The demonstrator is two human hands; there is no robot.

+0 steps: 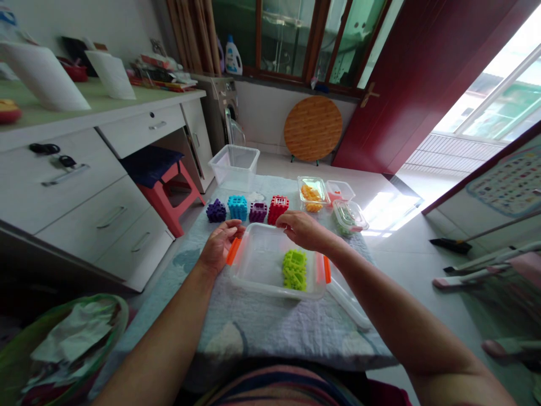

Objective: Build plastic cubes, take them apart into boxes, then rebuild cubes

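A clear plastic box (262,285) with orange side clips sits on a quilted table cover (270,330) and holds a lime-green block cube (295,269). My left hand (220,246) rests at the box's left rim by the orange clip (233,251), fingers curled. My right hand (303,230) hovers over the box's far rim, fingers bent, just in front of a red block cube (278,208). Beyond the box stand a dark purple cube (216,211), a cyan cube (237,207) and a purple cube (257,212) in a row.
An empty clear tub (235,164) stands at the far edge. Small clear containers hold orange pieces (313,194), red pieces (339,192) and green pieces (349,217). A red stool (169,189) and white drawers (80,208) are left; a lid (349,304) lies right of the box.
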